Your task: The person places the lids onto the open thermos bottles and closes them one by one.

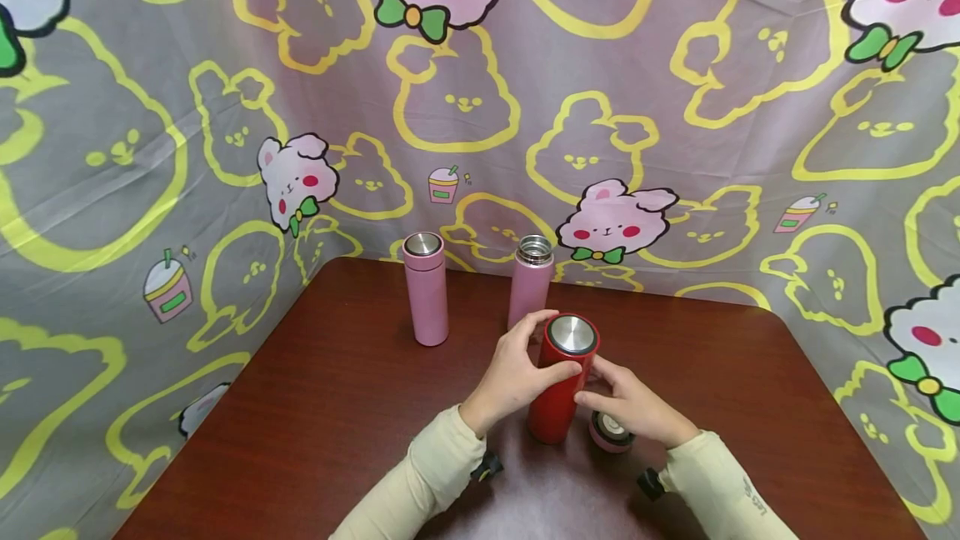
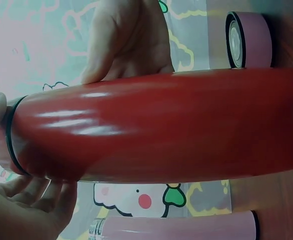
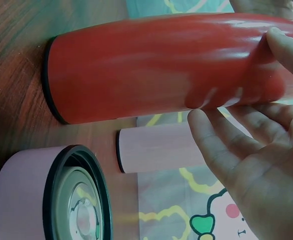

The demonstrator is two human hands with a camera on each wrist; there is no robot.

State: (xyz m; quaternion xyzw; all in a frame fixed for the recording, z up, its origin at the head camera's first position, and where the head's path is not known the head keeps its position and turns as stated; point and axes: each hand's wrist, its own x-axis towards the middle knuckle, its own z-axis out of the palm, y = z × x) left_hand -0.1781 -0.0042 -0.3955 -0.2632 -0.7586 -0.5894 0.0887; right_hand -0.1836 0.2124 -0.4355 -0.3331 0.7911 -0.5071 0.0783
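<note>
A red thermos point(image 1: 553, 411) with a steel-topped lid point(image 1: 573, 334) stands upright on the table. My left hand point(image 1: 513, 377) grips it near the top, thumb and fingers on either side by the dark seam under the lid. Lower on its right side, my right hand point(image 1: 637, 402) holds the body between thumb and fingertips point(image 3: 199, 122). Beside the thermos base lies a loose pink lid point(image 1: 611, 436), its inner side facing up. Behind the hands is a pink thermos point(image 1: 529, 286) without a lid, its steel threaded neck showing and its lower part hidden by the left hand.
Another pink thermos point(image 1: 428, 302), with its steel-topped lid on, stands at the back left. The dark wooden table point(image 1: 315, 407) meets a patterned cloth point(image 1: 465, 107) hanging at the back and both sides.
</note>
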